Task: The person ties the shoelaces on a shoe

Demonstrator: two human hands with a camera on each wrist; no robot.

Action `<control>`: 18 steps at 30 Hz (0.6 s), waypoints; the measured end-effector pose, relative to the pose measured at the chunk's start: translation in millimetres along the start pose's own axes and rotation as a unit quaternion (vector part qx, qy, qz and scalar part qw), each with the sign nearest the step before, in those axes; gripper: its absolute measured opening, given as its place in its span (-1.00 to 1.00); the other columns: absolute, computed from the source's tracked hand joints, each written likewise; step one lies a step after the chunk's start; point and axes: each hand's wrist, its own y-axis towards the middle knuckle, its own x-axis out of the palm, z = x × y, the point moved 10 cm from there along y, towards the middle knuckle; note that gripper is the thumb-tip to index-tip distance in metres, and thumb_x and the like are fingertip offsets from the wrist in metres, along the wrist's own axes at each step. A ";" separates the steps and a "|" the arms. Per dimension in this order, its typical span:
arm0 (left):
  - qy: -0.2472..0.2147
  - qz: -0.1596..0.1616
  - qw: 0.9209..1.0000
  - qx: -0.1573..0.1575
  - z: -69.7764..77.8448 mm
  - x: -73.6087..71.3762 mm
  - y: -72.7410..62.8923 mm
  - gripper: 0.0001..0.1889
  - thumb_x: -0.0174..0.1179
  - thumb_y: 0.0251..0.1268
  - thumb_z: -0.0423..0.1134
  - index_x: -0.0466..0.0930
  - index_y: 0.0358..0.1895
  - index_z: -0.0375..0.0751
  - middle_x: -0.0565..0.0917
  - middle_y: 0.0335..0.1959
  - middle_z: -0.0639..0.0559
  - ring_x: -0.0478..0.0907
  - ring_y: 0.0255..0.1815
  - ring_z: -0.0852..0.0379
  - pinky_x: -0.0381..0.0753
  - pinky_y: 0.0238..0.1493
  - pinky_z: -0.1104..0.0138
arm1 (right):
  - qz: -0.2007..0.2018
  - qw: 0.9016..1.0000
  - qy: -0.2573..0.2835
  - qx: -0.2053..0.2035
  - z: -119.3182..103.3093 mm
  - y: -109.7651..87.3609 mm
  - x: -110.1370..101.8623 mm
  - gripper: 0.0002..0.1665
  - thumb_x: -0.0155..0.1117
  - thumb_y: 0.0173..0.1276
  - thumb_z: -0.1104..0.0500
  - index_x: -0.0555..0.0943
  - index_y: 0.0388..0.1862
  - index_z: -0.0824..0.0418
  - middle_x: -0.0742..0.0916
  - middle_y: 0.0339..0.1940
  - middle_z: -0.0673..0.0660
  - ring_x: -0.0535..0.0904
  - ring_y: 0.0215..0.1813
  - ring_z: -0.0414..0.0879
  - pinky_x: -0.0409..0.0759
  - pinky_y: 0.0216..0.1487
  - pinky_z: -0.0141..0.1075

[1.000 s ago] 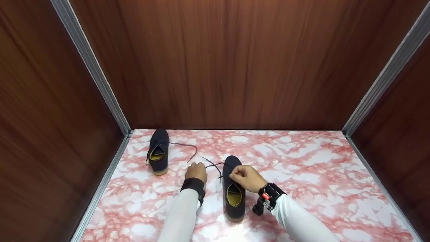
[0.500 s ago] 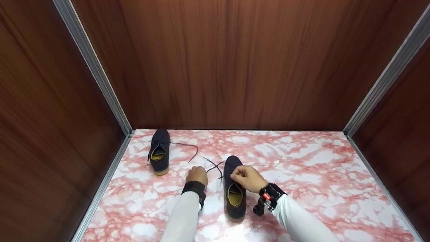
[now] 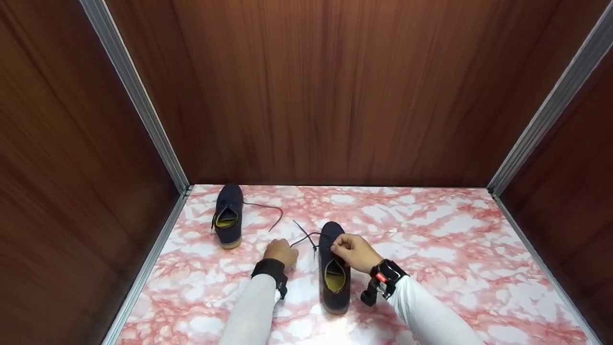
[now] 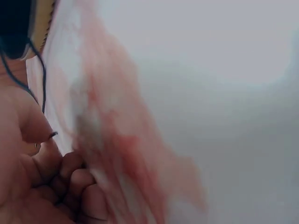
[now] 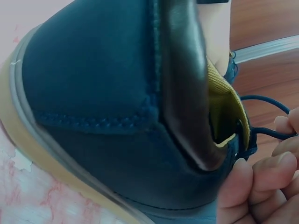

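Navy shoe [image 3: 327,255], roughly midway between the worktop [image 3: 431,268] side edges, looks light and pliable, best steadied at the heel [image 3: 336,303]; left hand [image 3: 281,253] and right hand [image 3: 356,252] pinch its limp-looking lace [image 5: 267,131].

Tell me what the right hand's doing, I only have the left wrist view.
Observer: The right hand is pinching a lace of the nearer shoe.
Operator: Is that the only shoe?
Observer: No, another shoe stands farther back, to the left of the nearer one.
Operator: Anything next to it?
Observer: Its own loose shoelace curves out to its right on the pink-and-white surface.
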 end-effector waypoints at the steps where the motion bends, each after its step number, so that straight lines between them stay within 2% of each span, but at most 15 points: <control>1: -0.003 -0.010 1.000 0.004 -1.3 -0.2 0.0 -0.72 0.17 0.17 -0.16 0.69 -0.38 -0.37 0.75 -0.26 -0.30 0.69 -0.16 -0.23 0.66 0.07 -0.06 | 0.001 1.000 0.001 0.002 0.2 0.4 -0.5 -0.78 0.29 0.52 0.10 0.62 -0.27 0.23 0.53 -0.63 -0.13 0.47 -0.56 -0.28 0.50 -0.50 -0.45; 5: -0.020 -0.036 0.999 0.016 -2.1 -5.0 -4.5 -0.72 0.17 0.16 -0.12 0.66 -0.40 -0.32 0.76 -0.30 -0.25 0.66 -0.27 -0.14 0.68 -0.04 -0.01 | 0.010 1.000 -0.001 0.010 1.6 2.0 -3.1 -0.71 0.30 0.53 0.04 0.59 -0.32 0.23 0.52 -0.62 -0.13 0.46 -0.56 -0.27 0.52 -0.48 -0.43; 8: -0.024 -0.042 0.999 0.026 0.3 -9.8 -9.4 -0.74 0.17 0.16 -0.11 0.62 -0.43 -0.27 0.72 -0.38 -0.20 0.60 -0.35 -0.08 0.63 -0.15 0.04 | 0.019 1.000 -0.002 0.017 3.1 3.0 -5.3 -0.70 0.30 0.53 0.04 0.59 -0.34 0.23 0.51 -0.62 -0.13 0.46 -0.55 -0.26 0.52 -0.49 -0.42; 14: -0.047 -0.046 0.997 0.041 9.5 -18.7 -19.3 -0.74 0.14 0.16 -0.11 0.35 -0.61 -0.06 0.40 -0.63 0.06 0.34 -0.56 0.07 0.33 -0.44 0.26 | 0.042 0.999 0.012 0.016 0.1 4.9 -13.0 -0.72 0.30 0.51 0.12 0.59 -0.37 0.27 0.52 -0.64 -0.14 0.44 -0.57 -0.27 0.48 -0.51 -0.44; 18: -0.084 -0.054 0.993 0.060 22.1 -27.3 -28.5 -0.72 0.14 0.14 -0.11 0.29 -0.63 0.02 0.35 -0.67 0.17 0.33 -0.61 0.15 0.28 -0.50 0.33 | 0.050 0.998 0.019 0.021 0.2 6.1 -18.8 -0.78 0.28 0.50 0.17 0.59 -0.34 0.27 0.53 -0.63 -0.13 0.45 -0.56 -0.28 0.49 -0.51 -0.44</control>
